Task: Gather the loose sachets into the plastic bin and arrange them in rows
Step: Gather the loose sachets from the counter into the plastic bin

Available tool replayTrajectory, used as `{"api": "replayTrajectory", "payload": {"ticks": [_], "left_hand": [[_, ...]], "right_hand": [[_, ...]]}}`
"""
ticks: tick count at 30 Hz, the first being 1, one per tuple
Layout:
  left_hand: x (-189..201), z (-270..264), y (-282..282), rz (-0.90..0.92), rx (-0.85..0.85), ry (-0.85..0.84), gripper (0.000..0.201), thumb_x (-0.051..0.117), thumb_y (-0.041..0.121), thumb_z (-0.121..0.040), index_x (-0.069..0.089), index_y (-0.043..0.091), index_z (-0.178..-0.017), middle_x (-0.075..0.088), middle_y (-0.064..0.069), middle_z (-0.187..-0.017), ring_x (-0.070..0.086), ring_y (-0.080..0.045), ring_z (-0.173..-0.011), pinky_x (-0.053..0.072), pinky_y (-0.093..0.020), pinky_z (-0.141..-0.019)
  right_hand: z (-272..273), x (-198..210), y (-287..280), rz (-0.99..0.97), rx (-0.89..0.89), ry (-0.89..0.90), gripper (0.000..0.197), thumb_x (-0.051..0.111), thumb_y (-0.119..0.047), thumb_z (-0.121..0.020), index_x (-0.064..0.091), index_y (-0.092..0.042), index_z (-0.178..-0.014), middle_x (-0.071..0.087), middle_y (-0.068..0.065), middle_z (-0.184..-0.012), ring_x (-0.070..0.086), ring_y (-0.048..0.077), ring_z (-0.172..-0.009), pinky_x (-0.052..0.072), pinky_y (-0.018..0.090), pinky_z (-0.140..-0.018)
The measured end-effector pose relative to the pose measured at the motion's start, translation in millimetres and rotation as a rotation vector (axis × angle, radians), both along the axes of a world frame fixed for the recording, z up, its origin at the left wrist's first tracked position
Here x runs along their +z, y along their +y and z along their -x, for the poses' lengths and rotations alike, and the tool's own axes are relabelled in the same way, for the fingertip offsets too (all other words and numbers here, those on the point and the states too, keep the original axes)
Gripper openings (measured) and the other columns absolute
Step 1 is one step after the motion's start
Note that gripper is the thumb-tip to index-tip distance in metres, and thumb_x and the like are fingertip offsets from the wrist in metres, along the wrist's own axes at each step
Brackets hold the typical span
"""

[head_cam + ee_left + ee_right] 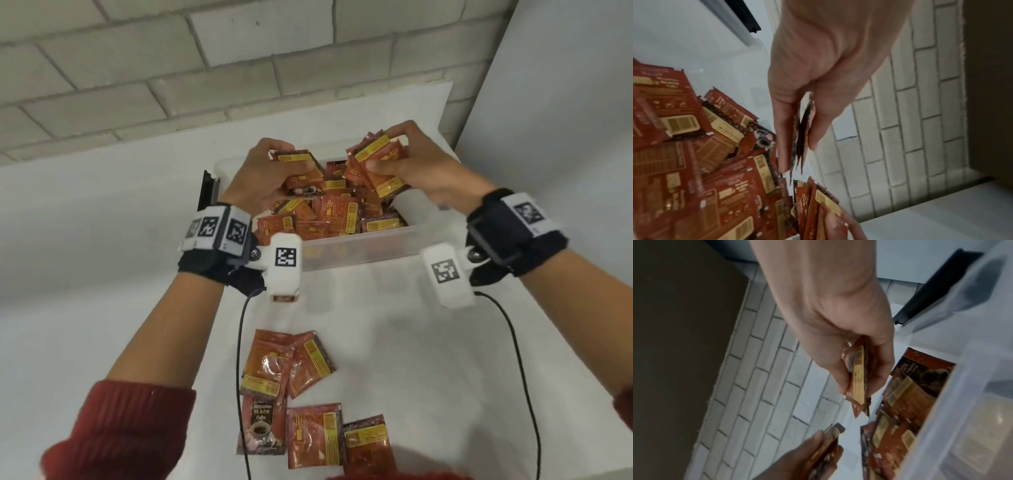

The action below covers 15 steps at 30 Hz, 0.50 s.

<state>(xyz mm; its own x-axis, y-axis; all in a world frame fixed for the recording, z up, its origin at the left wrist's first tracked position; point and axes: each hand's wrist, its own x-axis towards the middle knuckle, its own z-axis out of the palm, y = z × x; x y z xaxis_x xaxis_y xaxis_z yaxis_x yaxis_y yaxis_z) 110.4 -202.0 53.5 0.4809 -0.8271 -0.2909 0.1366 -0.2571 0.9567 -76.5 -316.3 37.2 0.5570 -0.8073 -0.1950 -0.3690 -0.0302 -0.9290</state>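
Note:
A clear plastic bin (359, 253) on the white table holds a jumbled heap of red and yellow sachets (329, 212). Above its left side my left hand (274, 171) grips a small stack of sachets (800, 134) between thumb and fingers. Over the right side my right hand (390, 154) pinches another bunch of sachets (376, 161), fanned out; the right wrist view shows them edge-on (858, 378). Several loose sachets (308, 394) lie on the table close to me, one face up with a coffee cup picture (262, 428).
A white brick wall (171, 85) stands behind the bin, and a grey panel (565, 102) rises at the right. A black rail (207, 188) lies by the bin's left side. Two black cables (239, 342) trail from the wrist cameras across the table.

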Motion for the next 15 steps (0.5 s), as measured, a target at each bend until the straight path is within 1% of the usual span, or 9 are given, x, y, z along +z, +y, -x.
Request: {"api": "replayTrajectory", "payload": {"ticks": [2, 5, 6, 7, 8, 9, 11, 13, 15], "left_hand": [[-7.0, -1.4, -6.5, 0.004, 0.006, 0.018, 0.042, 0.067, -0.005, -0.084, 0.044, 0.007, -0.117, 0.059, -0.013, -0.099, 0.071, -0.018, -0.065, 0.057, -0.034, -0.053], [-12.8, -4.5, -11.4, -0.027, -0.012, -0.027, 0.049, 0.064, -0.01, -0.083, 0.043, 0.006, -0.124, 0.058, -0.016, -0.104, 0.071, -0.025, -0.074, 0.059, -0.044, -0.058], [-14.5, -6.6, -12.0, -0.042, -0.031, -0.043, 0.054, 0.064, -0.012, -0.082, 0.042, 0.008, -0.127, 0.058, -0.019, -0.107, 0.07, -0.028, -0.079, 0.059, -0.047, -0.061], [-15.5, -8.5, -11.7, -0.054, -0.053, -0.058, 0.06, 0.065, -0.012, -0.081, 0.041, 0.011, -0.13, 0.058, -0.021, -0.111, 0.069, -0.029, -0.082, 0.059, -0.049, -0.064], [-16.6, -10.2, -11.3, -0.064, -0.072, -0.077, 0.065, 0.066, -0.013, -0.079, 0.039, 0.014, -0.132, 0.057, -0.022, -0.113, 0.068, -0.028, -0.083, 0.059, -0.048, -0.064], [-17.7, -12.2, -10.3, -0.075, -0.084, -0.106, 0.07, 0.067, -0.012, -0.079, 0.038, 0.017, -0.135, 0.058, -0.02, -0.112, 0.066, -0.025, -0.083, 0.06, -0.042, -0.062], [-19.5, -13.8, -6.6, -0.096, -0.101, -0.194, 0.076, 0.069, -0.01, -0.077, 0.037, 0.022, -0.138, 0.06, -0.014, -0.107, 0.063, -0.019, -0.081, 0.056, -0.025, -0.055], [-20.9, -13.6, -1.2, -0.116, -0.099, -0.276, 0.078, 0.07, -0.008, -0.076, 0.037, 0.023, -0.14, 0.055, -0.007, -0.108, 0.057, -0.016, -0.087, 0.048, -0.013, -0.051], [-19.5, -12.4, 7.3, -0.135, -0.08, -0.338, 0.076, 0.071, -0.005, -0.077, 0.04, 0.023, -0.14, 0.045, -0.004, -0.12, 0.052, -0.014, -0.101, 0.044, -0.007, -0.058]], "right_hand": [[-6.0, -7.3, -3.2, 0.049, 0.011, 0.028, 0.055, 0.073, -0.019, -0.084, 0.036, -0.022, -0.125, 0.062, 0.005, -0.104, 0.063, 0.023, -0.099, 0.053, 0.036, -0.084], [-9.2, -10.8, -5.3, 0.08, 0.021, 0.066, 0.066, 0.071, -0.008, -0.085, 0.029, -0.02, -0.135, 0.055, -0.004, -0.095, 0.06, 0.013, -0.09, 0.048, 0.019, -0.066], [-9.3, -11.4, -5.6, 0.08, 0.029, 0.079, 0.07, 0.07, -0.005, -0.085, 0.027, -0.02, -0.138, 0.053, -0.007, -0.095, 0.06, 0.012, -0.088, 0.048, 0.017, -0.064], [-9.0, -12.6, -6.6, 0.088, 0.038, 0.098, 0.073, 0.07, -0.004, -0.084, 0.026, -0.02, -0.141, 0.051, -0.008, -0.096, 0.06, 0.013, -0.091, 0.049, 0.018, -0.068], [-8.4, -13.7, -8.1, 0.104, 0.046, 0.119, 0.075, 0.071, -0.004, -0.084, 0.026, -0.021, -0.142, 0.049, -0.009, -0.098, 0.059, 0.016, -0.097, 0.05, 0.022, -0.074], [-7.5, -14.1, -9.1, 0.116, 0.056, 0.139, 0.075, 0.071, -0.005, -0.084, 0.028, -0.021, -0.143, 0.049, -0.01, -0.1, 0.058, 0.018, -0.101, 0.049, 0.026, -0.08], [-4.4, -13.3, -8.8, 0.141, 0.076, 0.179, 0.069, 0.07, -0.006, -0.085, 0.033, -0.019, -0.142, 0.049, -0.008, -0.108, 0.054, 0.018, -0.106, 0.046, 0.027, -0.085], [0.3, -10.4, -6.2, 0.175, 0.083, 0.222, 0.067, 0.068, -0.006, -0.087, 0.035, -0.019, -0.143, 0.046, -0.001, -0.119, 0.049, 0.015, -0.105, 0.043, 0.025, -0.083], [3.5, -5.6, -0.7, 0.237, 0.089, 0.255, 0.063, 0.068, -0.008, -0.087, 0.037, -0.02, -0.141, 0.047, 0.003, -0.13, 0.049, 0.017, -0.11, 0.042, 0.018, -0.075]]}}
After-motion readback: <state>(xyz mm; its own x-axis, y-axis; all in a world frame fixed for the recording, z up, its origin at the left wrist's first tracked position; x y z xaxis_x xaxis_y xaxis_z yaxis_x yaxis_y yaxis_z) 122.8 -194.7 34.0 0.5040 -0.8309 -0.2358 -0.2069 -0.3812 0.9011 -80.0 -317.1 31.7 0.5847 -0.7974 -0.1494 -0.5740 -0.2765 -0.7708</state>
